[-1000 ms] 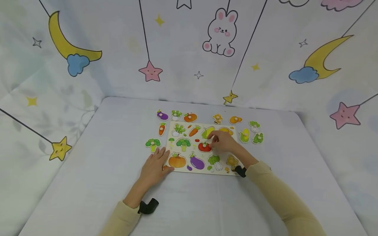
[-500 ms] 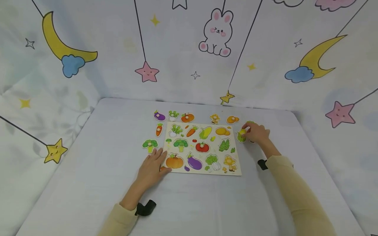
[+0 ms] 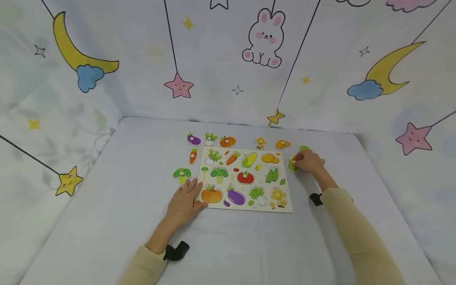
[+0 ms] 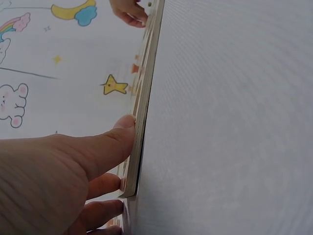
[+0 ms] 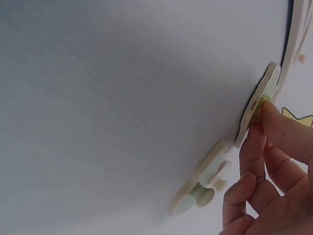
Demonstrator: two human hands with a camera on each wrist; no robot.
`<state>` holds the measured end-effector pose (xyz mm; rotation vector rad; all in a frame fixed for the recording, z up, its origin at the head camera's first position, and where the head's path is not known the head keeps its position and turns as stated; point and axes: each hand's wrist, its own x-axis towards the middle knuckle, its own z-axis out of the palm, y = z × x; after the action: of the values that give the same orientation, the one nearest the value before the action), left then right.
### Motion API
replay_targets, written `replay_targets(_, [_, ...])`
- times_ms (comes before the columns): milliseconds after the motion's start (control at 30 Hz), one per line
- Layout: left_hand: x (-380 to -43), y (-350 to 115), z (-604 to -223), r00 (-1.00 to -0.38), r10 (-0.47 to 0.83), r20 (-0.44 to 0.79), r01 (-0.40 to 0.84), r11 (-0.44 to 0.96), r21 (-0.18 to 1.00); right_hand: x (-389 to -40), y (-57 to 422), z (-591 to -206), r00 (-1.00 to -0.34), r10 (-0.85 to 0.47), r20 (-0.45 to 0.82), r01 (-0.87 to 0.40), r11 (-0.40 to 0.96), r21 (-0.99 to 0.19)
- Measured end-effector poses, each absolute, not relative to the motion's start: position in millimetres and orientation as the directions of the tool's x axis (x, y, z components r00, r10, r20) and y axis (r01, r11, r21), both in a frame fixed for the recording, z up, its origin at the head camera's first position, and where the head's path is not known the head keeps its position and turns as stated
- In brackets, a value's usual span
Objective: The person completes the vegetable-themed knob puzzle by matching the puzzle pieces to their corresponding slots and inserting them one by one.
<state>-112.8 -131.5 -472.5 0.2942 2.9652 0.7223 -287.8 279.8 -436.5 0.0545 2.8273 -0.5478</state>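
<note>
Right hand (image 3: 309,161) lies on the worktop (image 3: 107,206) just right of the puzzle board (image 3: 246,179), near its far right corner; its fingers (image 5: 254,147) pinch the knob of the corn piece (image 3: 293,164), thumb on one side, fingertips on the other; in the right wrist view the corn piece (image 5: 259,100) is tilted up on edge off the worktop, at the fingertips; a second green piece (image 5: 198,178) lies flat just beside it, under the curled fingers, apart from them; left hand (image 3: 185,202) rests flat at the board's near left corner, fingers straight and slightly spread, thumb (image 4: 115,139) pressed against the board edge (image 4: 144,98); broccoli piece (image 3: 182,174) lies just beyond the left fingertips, apart; other loose pieces sit along the board's far edge; tomato piece (image 3: 245,177) is seated in the board's middle.
</note>
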Motion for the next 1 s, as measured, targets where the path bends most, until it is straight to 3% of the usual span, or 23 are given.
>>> replay_targets(333, [-112,-131,-468,-0.98,0.199,-0.027,0.163,0.869,0.468,-290,239,-421,-0.98,-0.05,-0.191,0.052,0.869,-0.492])
replay_targets(633, [-112,-130,-470,-0.981,0.193,-0.031,0.155,0.866,0.475,-290,174,-427,-0.957,-0.179,-0.227,-0.05,0.876,-0.479])
replay_targets(1000, [-110,-130,-471,-0.982,0.188,-0.016,0.158,0.864,0.477,-290,139,-436,-0.957,-0.172,-0.235,-0.05,0.892,-0.449])
